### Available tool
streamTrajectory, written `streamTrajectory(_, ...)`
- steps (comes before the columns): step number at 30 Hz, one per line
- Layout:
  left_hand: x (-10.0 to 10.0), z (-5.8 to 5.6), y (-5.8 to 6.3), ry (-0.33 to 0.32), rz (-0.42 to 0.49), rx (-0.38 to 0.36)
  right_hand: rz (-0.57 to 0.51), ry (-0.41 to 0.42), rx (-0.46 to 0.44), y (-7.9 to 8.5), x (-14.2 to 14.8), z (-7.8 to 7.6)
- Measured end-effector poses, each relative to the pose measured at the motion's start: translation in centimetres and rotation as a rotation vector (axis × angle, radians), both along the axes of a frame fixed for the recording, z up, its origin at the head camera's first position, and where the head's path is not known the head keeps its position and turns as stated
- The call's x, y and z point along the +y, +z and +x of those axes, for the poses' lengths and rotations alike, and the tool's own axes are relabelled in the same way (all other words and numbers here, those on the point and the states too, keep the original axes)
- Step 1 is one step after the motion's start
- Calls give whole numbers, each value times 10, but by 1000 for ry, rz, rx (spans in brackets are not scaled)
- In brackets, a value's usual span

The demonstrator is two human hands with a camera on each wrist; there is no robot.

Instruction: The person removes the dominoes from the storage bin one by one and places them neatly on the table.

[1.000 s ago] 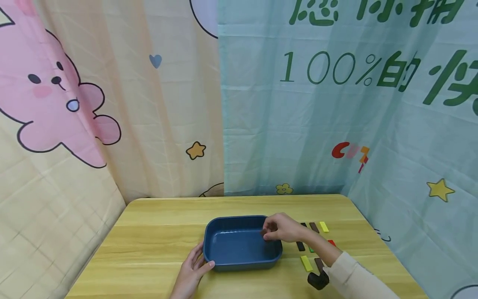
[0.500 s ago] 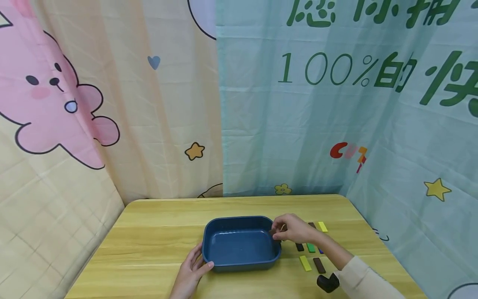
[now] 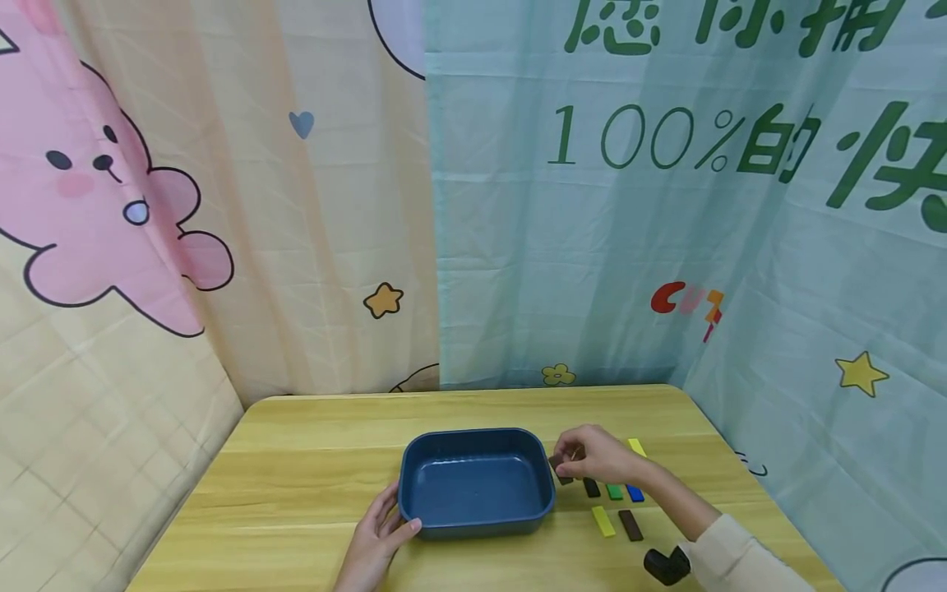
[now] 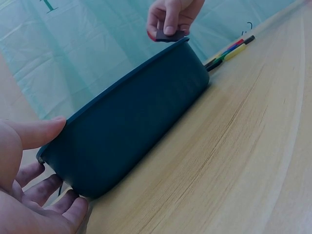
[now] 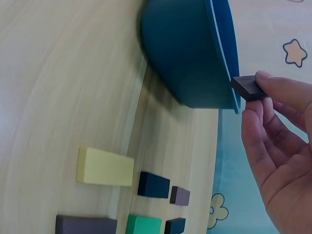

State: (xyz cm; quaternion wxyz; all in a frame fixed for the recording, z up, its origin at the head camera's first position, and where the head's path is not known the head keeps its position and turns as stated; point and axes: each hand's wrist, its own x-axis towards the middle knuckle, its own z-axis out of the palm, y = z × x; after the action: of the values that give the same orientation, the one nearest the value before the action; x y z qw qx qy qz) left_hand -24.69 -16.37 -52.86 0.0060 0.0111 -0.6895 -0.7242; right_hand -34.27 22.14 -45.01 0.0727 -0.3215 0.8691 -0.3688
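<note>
A deep blue rectangular basin [image 3: 477, 485] stands on the table. My left hand [image 3: 376, 534] holds its left end, with the thumb at the rim and the fingers against the outer wall in the left wrist view. Just beyond the basin's right end, my right hand [image 3: 595, 454] pinches a small dark brown block [image 5: 247, 87] between thumb and fingertips. In the right wrist view, that block overlaps the rim. A sliver of red [image 4: 151, 35] shows beside those fingers in the left wrist view.
Right of the basin lie small flat blocks: black [image 3: 592, 487], green [image 3: 615, 492], blue [image 3: 635, 493], yellow [image 3: 602, 522] and dark brown [image 3: 630, 525]. Another yellow block [image 3: 637, 447] lies behind the right hand. Printed curtains [image 3: 518, 247] hang behind the table [image 3: 311, 460].
My right hand has moved right with the block, from over the basin's right end to just outside it. My left hand stays at the basin. The head view has shifted slightly.
</note>
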Motion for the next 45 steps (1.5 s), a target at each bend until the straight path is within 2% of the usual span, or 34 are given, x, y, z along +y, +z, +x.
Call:
streamTrajectory(10,0,1,3,6,-6,-9,9,-31,-31,-5,15,5)
streamTrajectory(19,2,1,2,-12,7,-12,-35,-66,-90,-14,36,17)
streamTrajectory(26,0,0,-3,-26,30,25,-95,-107,-194,-23,49,26)
streamTrajectory(34,0,1,0,-16,29,2,-118,-124,-160,-35,69,34)
streamTrajectory(39,0,1,0,-20,41,18,-128,-129,-137,-40,83,39)
streamTrajectory(45,0,1,-1,-14,38,6,-85,-174,-147,-47,100,45)
